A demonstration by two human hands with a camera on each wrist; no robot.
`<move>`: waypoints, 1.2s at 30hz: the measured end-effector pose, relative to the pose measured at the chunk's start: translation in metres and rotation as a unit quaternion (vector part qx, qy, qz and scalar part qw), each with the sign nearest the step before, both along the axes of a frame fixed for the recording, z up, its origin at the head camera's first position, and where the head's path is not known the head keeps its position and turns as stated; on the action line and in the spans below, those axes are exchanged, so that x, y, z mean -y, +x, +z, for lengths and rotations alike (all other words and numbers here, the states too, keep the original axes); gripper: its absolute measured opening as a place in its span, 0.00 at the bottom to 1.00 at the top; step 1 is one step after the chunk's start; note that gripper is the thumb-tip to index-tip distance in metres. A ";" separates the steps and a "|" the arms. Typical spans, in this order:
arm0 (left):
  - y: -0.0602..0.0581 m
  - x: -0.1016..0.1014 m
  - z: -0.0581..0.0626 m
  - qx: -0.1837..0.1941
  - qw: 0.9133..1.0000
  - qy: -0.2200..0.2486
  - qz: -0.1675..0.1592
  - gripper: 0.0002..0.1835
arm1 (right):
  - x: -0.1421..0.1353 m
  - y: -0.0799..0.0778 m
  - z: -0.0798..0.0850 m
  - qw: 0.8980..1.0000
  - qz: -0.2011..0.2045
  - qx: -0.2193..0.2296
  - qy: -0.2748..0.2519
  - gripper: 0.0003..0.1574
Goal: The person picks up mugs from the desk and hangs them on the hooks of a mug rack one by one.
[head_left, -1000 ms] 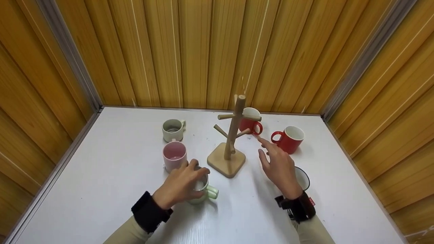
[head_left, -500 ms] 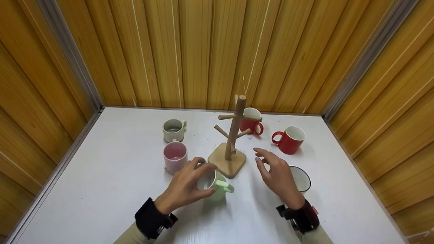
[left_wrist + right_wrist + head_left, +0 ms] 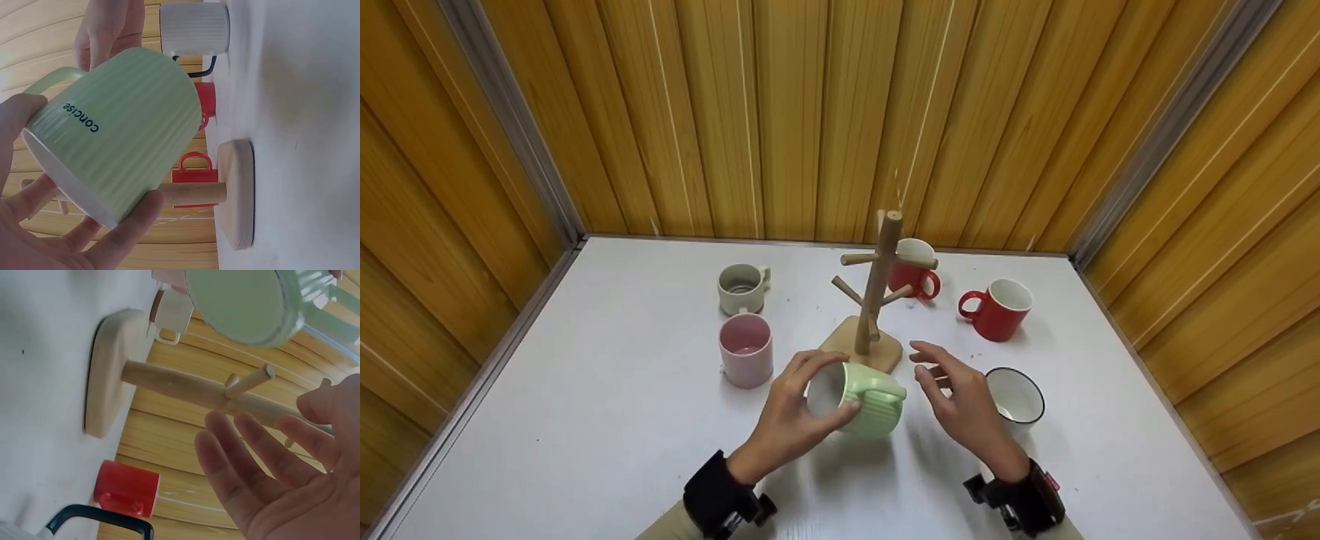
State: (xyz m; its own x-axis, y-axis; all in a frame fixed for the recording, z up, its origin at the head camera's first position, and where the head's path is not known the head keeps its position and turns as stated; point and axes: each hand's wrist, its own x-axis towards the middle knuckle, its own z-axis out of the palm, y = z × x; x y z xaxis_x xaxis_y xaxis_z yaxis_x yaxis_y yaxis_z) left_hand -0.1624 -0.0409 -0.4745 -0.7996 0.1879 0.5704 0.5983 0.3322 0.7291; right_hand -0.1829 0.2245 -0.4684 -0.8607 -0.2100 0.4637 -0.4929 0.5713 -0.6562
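Left hand (image 3: 789,420) grips, thumb (image 3: 836,420) opposite fingers (image 3: 819,364). Right hand (image 3: 966,405) raised, fingers slightly spread, loosely bent; wrist (image 3: 1009,459) angle hard to judge.

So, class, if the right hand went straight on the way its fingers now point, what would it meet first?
Probably the wooden mug tree: the right hand points toward it, with the light-green ribbed mug just beside that line. Depth is unclear, so the mug might be brushed first.

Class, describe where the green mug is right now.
In the head view, the green mug is held tilted in the left hand, just in front of the wooden stand, left of the right hand.
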 end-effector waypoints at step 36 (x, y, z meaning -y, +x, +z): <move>-0.005 -0.018 -0.006 0.154 0.981 0.119 -0.008 0.25 | 0.010 0.016 -0.028 0.945 0.166 0.208 -0.192 0.51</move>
